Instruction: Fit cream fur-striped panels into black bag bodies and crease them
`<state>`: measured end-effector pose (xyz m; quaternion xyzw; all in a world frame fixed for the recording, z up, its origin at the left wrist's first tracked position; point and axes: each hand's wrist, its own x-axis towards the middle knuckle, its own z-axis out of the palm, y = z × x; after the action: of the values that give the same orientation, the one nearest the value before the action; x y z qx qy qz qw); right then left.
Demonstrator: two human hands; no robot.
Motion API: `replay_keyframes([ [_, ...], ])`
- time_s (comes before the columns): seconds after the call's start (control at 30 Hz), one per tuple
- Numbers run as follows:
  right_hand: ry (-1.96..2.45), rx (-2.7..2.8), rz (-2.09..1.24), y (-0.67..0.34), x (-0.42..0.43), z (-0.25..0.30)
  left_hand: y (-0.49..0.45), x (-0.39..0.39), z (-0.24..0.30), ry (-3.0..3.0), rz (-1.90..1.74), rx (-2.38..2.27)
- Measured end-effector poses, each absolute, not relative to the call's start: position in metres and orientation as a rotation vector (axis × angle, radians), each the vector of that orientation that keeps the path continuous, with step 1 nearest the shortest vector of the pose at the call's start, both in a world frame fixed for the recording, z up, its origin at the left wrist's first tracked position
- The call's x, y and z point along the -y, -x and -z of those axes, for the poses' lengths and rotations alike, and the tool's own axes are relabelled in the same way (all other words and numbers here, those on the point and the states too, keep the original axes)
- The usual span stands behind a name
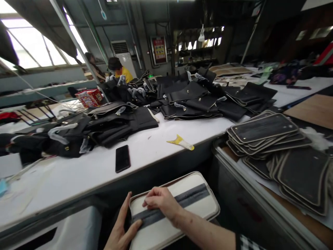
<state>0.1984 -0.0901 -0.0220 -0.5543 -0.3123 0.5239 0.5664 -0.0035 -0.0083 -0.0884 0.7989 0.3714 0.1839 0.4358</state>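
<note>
A cream rounded panel (197, 205) with a dark grey strip (192, 194) along its middle lies low in front of me, below the table edge. My left hand (122, 231) grips the panel's left end, thumb on top and fingers round the edge. My right hand (162, 203) rests on the strip near that end, fingers curled and pressing down on it.
A white table (78, 173) carries a black phone (122, 158), a yellow scraper (180, 142) and heaps of black leather pieces (117, 125). Stacked dark rounded panels (265, 132) lie at the right. A person in yellow (119, 71) sits far back.
</note>
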Motion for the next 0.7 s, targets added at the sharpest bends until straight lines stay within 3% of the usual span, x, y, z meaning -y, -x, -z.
replay_keyframes([
  [0.17, 1.033, 1.014, -1.02, -0.202, 0.106, 0.024, 0.002, -0.002, 0.083, -2.43, -0.461, -0.82],
  [0.37, 0.825, 0.27, -1.225, -0.218, 0.089, 0.026, -0.011, -0.011, 0.065, -2.779, -0.356, -0.693],
  [0.53, 0.714, 0.202, -1.092, -0.278, 0.092, -0.02, -0.015, -0.008, 0.055, -2.908, -0.303, -0.661],
  [0.7, 1.305, 0.658, -0.504, -0.342, 0.141, -0.033, -0.03, -0.008, 0.034, -3.097, -0.314, -0.296],
])
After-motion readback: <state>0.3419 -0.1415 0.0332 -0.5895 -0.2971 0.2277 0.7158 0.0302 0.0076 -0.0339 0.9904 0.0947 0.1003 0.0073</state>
